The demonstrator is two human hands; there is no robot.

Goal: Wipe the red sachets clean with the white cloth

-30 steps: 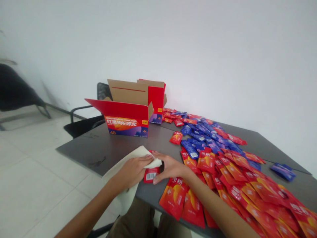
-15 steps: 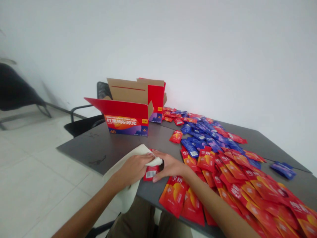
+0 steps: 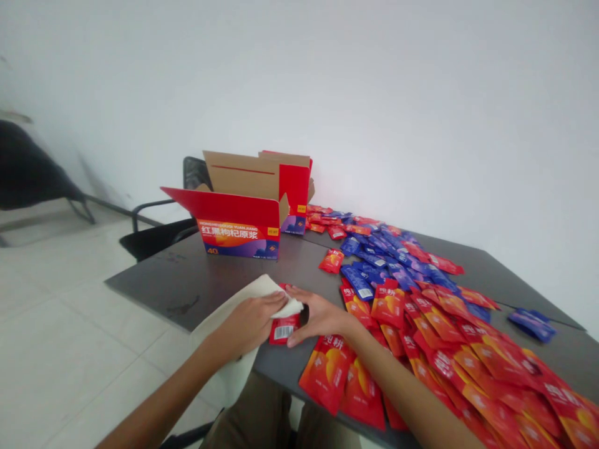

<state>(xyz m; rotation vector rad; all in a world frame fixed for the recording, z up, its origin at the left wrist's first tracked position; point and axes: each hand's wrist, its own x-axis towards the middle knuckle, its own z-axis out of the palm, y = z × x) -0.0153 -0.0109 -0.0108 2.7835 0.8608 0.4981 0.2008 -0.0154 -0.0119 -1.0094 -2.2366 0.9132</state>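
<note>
My left hand (image 3: pixel 250 321) presses a cream cloth (image 3: pixel 224 349) down over the top of a red sachet (image 3: pixel 284 329), whose white barcode shows below the fold. My right hand (image 3: pixel 321 315) grips the same sachet from its right side, thumb below and fingers above. The upper part of the sachet is hidden by the cloth and my fingers. Just right of my right hand, large red sachets (image 3: pixel 327 374) lie on the dark grey table (image 3: pixel 178 280).
An open red-and-cardboard carton (image 3: pixel 238 240) printed with Chinese text stands at the table's far side. Many red and blue sachets (image 3: pixel 421 324) spread across the right half. Black chairs (image 3: pixel 159 240) stand beyond the table, above a tiled floor (image 3: pixel 70 337).
Both hands stay on the cloth and sachet, with only a slight rubbing shift. The view has moved a little.
</note>
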